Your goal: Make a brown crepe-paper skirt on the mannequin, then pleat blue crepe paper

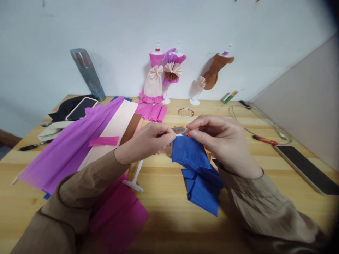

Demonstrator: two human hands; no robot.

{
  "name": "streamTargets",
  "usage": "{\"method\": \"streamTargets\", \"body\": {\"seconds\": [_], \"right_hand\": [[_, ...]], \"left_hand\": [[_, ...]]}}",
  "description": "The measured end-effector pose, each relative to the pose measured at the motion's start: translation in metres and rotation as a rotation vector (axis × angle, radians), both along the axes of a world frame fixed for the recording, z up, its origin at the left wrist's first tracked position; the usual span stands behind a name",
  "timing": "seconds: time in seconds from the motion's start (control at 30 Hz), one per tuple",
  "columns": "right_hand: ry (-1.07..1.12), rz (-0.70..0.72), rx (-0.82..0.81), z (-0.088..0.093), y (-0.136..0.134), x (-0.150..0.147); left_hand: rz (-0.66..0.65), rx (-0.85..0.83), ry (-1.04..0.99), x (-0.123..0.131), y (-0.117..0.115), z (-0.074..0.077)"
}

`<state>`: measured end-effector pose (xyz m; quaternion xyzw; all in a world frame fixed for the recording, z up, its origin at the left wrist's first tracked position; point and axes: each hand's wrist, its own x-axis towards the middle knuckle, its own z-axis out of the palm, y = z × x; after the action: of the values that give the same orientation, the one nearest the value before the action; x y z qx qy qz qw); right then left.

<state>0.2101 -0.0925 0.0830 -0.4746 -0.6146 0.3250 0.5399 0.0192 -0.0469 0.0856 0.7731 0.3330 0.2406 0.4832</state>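
Observation:
In front of my chest, my left hand (148, 139) and my right hand (222, 141) are both closed in a pinch. Between them is a small, pale ring that looks like a tape roll (180, 131), with the left fingertips on its left side and the right fingertips on its right. Directly below the right fingers hangs crumpled blue crepe paper (192, 151); whether those fingers also grip it, I cannot tell. Under my left wrist stands a white doll stand (134, 185), its upper part hidden. Purple crepe paper (69, 141) lies beside my left forearm.
Dress forms in pink (153, 77), pink-purple (172, 70) and brown (214, 70) paper stand by the wall. A bottle (88, 74) and a phone (82, 108) are left. Another phone (307, 169), a red-yellow tool (265, 140) and a cable lie right. A thin ring (185, 112) lies behind my hands.

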Motion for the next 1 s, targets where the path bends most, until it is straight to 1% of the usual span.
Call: {"method": "streamTargets", "body": {"seconds": [0.17, 0.23, 0.3, 0.37, 0.4, 0.47, 0.53, 0.63, 0.7, 0.83, 1.0], "right_hand": [[0.025, 0.048, -0.060, -0.002, 0.001, 0.000], [0.051, 0.104, -0.097, -0.003, 0.001, 0.001], [0.107, 0.174, -0.148, -0.004, 0.002, 0.003], [0.169, 0.236, -0.207, -0.006, 0.003, 0.004], [0.193, 0.261, -0.240, -0.008, 0.004, 0.005], [0.223, 0.299, -0.298, -0.011, 0.006, 0.005], [0.227, 0.326, -0.338, -0.015, 0.009, 0.005], [0.176, 0.355, -0.356, -0.016, 0.012, 0.005], [0.103, 0.372, -0.371, -0.014, 0.012, 0.005], [-0.007, 0.385, -0.409, -0.009, 0.011, 0.001], [-0.034, 0.348, -0.351, -0.008, 0.007, -0.008]], "left_hand": [[0.048, -0.053, -0.003, 0.003, 0.001, -0.002], [0.043, -0.079, 0.002, 0.000, 0.004, 0.001], [0.028, -0.088, 0.007, -0.007, 0.009, 0.008], [0.067, 0.015, 0.036, -0.016, 0.014, 0.019], [0.088, 0.085, 0.092, -0.021, 0.016, 0.024], [0.080, 0.189, 0.189, -0.032, 0.021, 0.033], [0.070, 0.248, 0.244, -0.040, 0.025, 0.038], [0.065, 0.256, 0.293, -0.047, 0.029, 0.038], [0.053, 0.205, 0.297, -0.047, 0.030, 0.037], [-0.003, 0.100, 0.258, -0.039, 0.028, 0.035], [-0.057, 0.059, 0.170, -0.030, 0.022, 0.031]]}}
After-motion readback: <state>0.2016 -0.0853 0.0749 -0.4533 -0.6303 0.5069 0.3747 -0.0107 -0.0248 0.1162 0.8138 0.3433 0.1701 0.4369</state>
